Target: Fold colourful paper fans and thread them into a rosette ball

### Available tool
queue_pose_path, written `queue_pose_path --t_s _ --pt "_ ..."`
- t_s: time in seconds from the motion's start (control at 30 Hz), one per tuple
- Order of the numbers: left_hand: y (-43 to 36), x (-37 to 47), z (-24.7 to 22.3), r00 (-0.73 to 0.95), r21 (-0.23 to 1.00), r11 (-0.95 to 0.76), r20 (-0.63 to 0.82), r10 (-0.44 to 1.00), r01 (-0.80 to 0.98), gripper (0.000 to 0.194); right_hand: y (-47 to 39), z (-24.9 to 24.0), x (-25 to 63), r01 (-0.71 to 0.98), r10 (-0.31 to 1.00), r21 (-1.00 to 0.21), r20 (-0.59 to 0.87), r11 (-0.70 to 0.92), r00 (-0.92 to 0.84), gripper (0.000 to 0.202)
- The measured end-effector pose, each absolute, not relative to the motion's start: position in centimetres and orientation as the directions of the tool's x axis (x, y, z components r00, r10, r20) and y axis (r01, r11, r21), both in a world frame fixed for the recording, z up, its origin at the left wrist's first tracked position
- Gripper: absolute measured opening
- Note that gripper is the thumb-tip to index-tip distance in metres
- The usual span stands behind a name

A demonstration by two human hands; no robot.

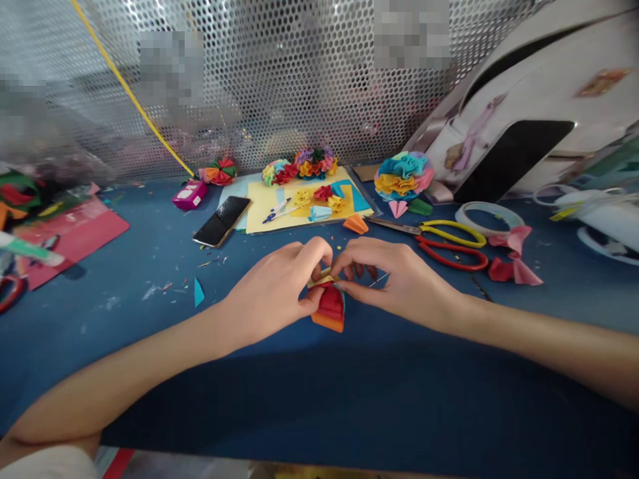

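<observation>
Dark blue surface [319, 392] fills the lower frame, flecked with paper scraps. At the middle of the frame, the left hand [282, 283] pinches a folded paper stack [329, 307] of red, orange and yellow, its fingers closed on the left edge. Right hand [394, 276] fingers come in narrow at the stack's upper edge; whether they grip it, I cannot tell. A thin pale strand [379, 280] shows beside them, perhaps wire or thread. To work well here, I would keep the left pinch firm so the layers stay lined up, and press gently to avoid creasing. Farther up lie scissors [419, 230] right of centre, a phone [222, 221] left of centre, then ruffled paper flowers [405, 174] before a perforated metal screen [279, 80].
</observation>
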State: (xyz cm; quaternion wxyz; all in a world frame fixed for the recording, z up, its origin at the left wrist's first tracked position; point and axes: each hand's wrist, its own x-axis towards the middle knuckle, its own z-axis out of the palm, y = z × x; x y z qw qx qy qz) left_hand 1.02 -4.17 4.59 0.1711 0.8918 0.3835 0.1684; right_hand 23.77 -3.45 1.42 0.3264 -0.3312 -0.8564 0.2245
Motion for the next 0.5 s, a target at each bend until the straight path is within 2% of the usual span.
queue_pose_path --t_s 0.33,0.5 --pt "-4.0 1.1 4.3 0.631 0.498 -0.605 0.139 0.763 0.621 0.03 -3.5 3.1 23.3 0.573 0.734 -0.472 0.303 0.67 -0.608 0.007" --pt "-4.1 1.3 3.8 0.637 0.5 -0.626 0.176 0.75 0.599 0.028 -3.4 2.4 23.3 0.584 0.748 -0.483 0.286 0.653 -0.6 0.005"
